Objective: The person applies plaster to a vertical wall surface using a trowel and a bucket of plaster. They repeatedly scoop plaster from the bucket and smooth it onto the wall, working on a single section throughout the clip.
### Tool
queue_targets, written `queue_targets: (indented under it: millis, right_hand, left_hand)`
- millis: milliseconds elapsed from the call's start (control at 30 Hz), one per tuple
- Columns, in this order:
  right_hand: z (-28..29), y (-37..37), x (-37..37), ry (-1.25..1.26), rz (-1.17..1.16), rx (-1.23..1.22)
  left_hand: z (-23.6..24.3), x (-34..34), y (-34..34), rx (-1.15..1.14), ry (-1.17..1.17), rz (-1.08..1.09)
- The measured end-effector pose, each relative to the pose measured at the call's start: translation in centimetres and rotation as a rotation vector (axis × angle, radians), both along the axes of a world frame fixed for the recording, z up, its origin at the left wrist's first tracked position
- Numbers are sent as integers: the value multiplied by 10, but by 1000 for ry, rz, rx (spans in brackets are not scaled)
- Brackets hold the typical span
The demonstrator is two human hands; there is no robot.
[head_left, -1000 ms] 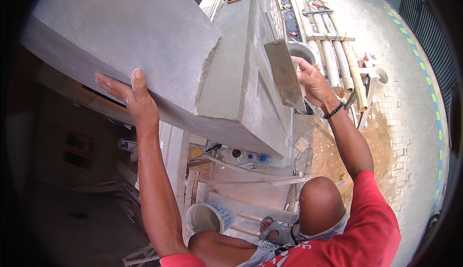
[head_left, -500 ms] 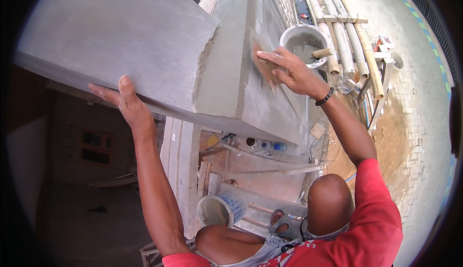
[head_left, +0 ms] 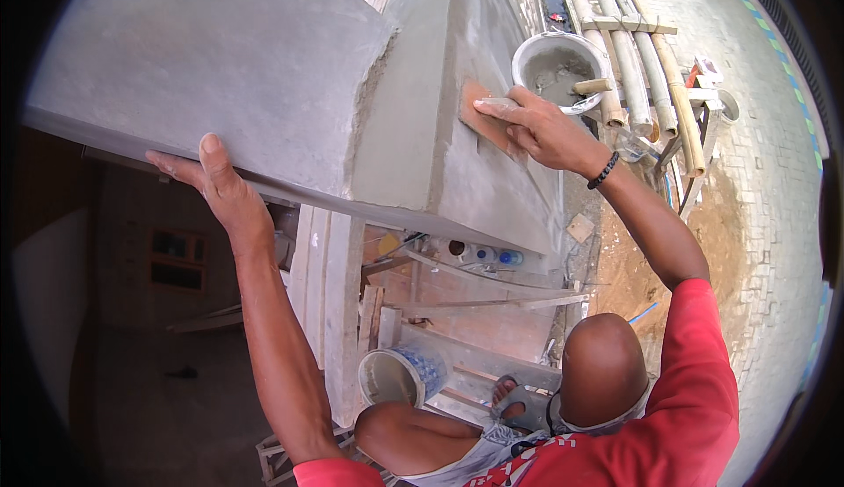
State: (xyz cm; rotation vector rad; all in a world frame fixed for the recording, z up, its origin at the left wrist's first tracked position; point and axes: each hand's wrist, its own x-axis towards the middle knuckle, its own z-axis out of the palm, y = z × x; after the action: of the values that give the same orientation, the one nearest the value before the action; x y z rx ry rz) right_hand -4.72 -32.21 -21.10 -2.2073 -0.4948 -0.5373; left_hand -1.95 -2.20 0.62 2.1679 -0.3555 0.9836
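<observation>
A smooth grey plastered slab (head_left: pixel 202 56) fills the upper left, joined to a wetter-looking plastered band (head_left: pixel 396 127) along a rough seam. My left hand (head_left: pixel 215 184) rests against the slab's front edge, thumb up and fingers stretched out to the left; its underside is partly hidden. In my right hand (head_left: pixel 549 131) is a flat reddish-brown float (head_left: pixel 488 113), pressed to the plastered side face (head_left: pixel 479 179) with the index finger laid along it. Just beyond that hand stands a white bucket (head_left: pixel 525 83) of wet grey mortar, with a wooden handle (head_left: pixel 592 87) sticking out.
Bamboo poles (head_left: pixel 646 74) tied with crosspieces lie at the right, near a paved walkway (head_left: pixel 782 223). Below me are scaffold boards (head_left: pixel 492 307) and another bucket (head_left: pixel 391 377) by my knee. A dark room lies lower left.
My right hand and the float have shifted slightly right and down along the side face. My left hand has slid a little left along the slab's edge. The view has shifted slightly.
</observation>
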Motion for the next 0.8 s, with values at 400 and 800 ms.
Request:
queue_targets:
  millis: [400,800]
  right_hand:
    - [-10,20,-6,-29,19,125]
    - [-16,27,-17,47,26,190]
  left_hand:
    - [3,-1,0,-24,3,-46]
    - [0,2,2,34,-26,-10]
